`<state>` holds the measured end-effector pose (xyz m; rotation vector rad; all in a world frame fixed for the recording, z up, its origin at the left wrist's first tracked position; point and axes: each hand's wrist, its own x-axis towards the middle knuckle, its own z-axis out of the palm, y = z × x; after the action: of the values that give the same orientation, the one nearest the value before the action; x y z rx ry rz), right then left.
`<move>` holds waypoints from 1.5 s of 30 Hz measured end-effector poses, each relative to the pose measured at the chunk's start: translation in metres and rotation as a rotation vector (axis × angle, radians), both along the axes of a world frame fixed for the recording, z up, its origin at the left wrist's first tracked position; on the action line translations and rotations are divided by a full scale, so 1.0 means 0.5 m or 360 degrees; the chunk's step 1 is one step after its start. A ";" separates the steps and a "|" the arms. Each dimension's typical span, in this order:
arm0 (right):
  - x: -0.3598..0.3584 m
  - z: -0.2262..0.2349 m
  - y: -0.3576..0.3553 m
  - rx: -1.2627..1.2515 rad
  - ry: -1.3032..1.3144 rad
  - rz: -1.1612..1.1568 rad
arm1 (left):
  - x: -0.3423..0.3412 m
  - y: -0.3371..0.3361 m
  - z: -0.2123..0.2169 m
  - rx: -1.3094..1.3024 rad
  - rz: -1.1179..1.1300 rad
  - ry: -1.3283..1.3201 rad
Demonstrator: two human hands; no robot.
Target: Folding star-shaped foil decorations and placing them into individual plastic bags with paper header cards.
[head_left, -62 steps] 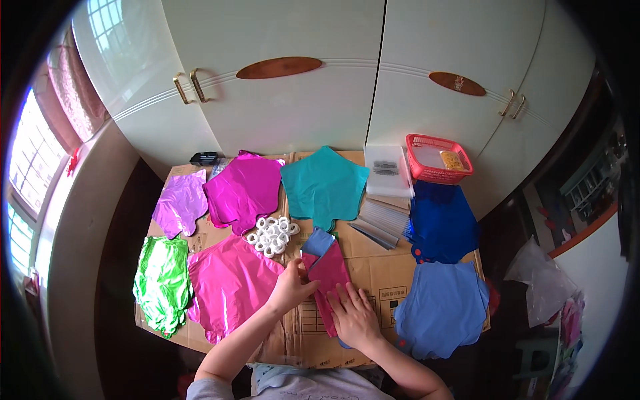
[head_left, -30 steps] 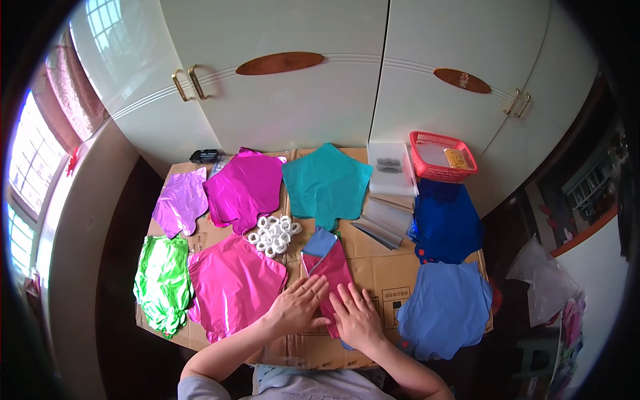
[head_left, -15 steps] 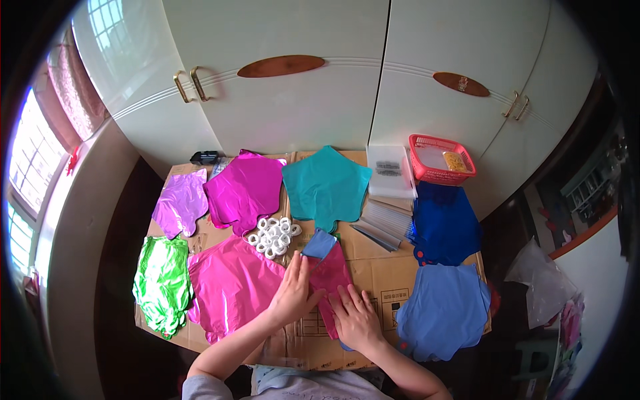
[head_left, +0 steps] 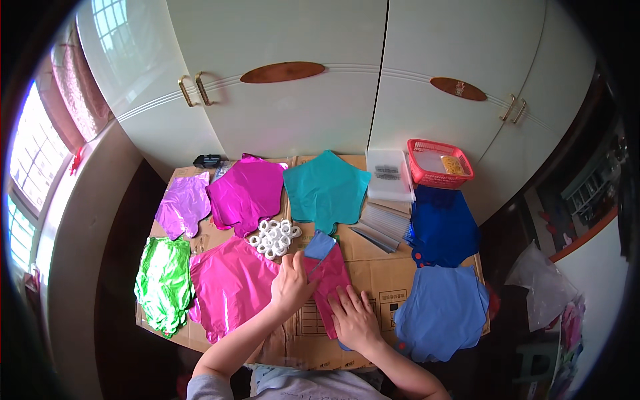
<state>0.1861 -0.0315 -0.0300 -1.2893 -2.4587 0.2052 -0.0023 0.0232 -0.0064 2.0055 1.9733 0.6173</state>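
A deep pink foil balloon (head_left: 333, 269), folded into a narrow strip with a blue foil piece (head_left: 321, 245) at its far end, lies on the cardboard in front of me. My left hand (head_left: 291, 285) has its fingers curled closed at the strip's left edge, gripping the foil there; the fingertips are partly hidden. Flat on the strip's near right side rests my right hand (head_left: 355, 319), fingers stretched out and slightly spread. A bit of blue peeks out below the strip beside the right wrist.
Flat foil balloons lie around: pink (head_left: 233, 283), green (head_left: 164, 283), lilac (head_left: 183, 205), magenta (head_left: 247, 190), teal (head_left: 327, 188), dark blue (head_left: 445, 225), light blue (head_left: 443, 312). White rings (head_left: 275, 238) are heaped mid-table. Clear sleeves (head_left: 383, 225) fan out near a red basket (head_left: 440, 175).
My left hand has gone from straight fingers to curled ones at the folded strip's left edge. The right hand stays flat in nearly the same place.
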 end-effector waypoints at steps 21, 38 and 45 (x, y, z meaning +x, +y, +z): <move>0.001 0.002 0.001 -0.0003 0.0003 0.0001 | -0.024 0.020 -0.020 -0.0497 -0.0155 -0.0584; 0.002 0.000 0.001 -0.0035 -0.0045 0.0030 | -0.017 -0.005 -0.016 -0.0405 -0.0236 -0.0062; 0.002 -0.006 0.002 0.0012 -0.0029 0.0026 | -0.018 -0.009 -0.015 -0.0215 -0.0297 -0.0027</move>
<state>0.1872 -0.0306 -0.0332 -1.2742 -2.4836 0.1891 -0.0111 0.0186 -0.0141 2.0625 1.7421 0.4446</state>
